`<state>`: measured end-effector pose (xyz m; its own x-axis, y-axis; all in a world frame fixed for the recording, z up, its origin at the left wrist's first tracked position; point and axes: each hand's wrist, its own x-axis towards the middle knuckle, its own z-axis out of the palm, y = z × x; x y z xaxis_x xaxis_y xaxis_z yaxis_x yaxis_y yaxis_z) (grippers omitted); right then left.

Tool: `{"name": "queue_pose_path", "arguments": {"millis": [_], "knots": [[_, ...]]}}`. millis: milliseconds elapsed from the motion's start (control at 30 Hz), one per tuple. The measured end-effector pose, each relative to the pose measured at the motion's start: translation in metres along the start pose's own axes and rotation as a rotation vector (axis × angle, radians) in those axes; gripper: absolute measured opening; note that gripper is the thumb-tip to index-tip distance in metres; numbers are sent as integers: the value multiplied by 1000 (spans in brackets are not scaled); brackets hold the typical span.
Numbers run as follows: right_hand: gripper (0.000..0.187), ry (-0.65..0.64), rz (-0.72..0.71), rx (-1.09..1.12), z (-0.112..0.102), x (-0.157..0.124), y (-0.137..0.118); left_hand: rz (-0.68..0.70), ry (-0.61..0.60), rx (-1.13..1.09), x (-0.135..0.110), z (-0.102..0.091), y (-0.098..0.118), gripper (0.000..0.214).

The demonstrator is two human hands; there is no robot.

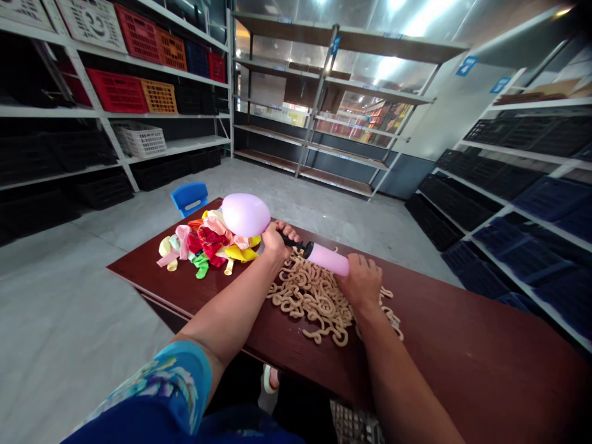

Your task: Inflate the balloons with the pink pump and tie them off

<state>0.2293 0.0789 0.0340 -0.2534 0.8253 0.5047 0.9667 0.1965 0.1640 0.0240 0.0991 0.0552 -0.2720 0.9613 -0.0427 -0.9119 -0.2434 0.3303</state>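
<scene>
My left hand (pixel 277 237) is closed round the neck of a partly inflated lilac balloon (pixel 245 214) and the black nozzle of a hand pump. My right hand (pixel 361 280) is wrapped round the pink barrel of the pump (pixel 326 258), which lies almost level between the hands. Both hands hover over a heap of tan plastic hook-shaped clips (pixel 314 299) on the dark red-brown table (pixel 462 345). A pile of limp balloons in several colours (pixel 206 243) lies just left of my left hand.
A blue chair back (pixel 189 196) shows beyond the table's far corner. Metal shelving lines the room: coloured crates (pixel 139 37) at left, bare shelves (pixel 324 92) at the back, dark bins (pixel 531 203) at right. Grey floor surrounds the table.
</scene>
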Motion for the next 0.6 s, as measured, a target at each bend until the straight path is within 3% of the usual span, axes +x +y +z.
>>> {"name": "queue_pose_path", "arguments": {"millis": [167, 433, 600], "knots": [[23, -25, -20, 38, 1, 1, -2, 2, -11, 15, -3, 4, -3, 17], [22, -82, 135, 47, 10, 4, 41, 84, 88, 5, 15, -5, 30, 15], [21, -110, 166, 4, 8, 2, 43, 59, 73, -6, 13, -6, 19, 15]]}}
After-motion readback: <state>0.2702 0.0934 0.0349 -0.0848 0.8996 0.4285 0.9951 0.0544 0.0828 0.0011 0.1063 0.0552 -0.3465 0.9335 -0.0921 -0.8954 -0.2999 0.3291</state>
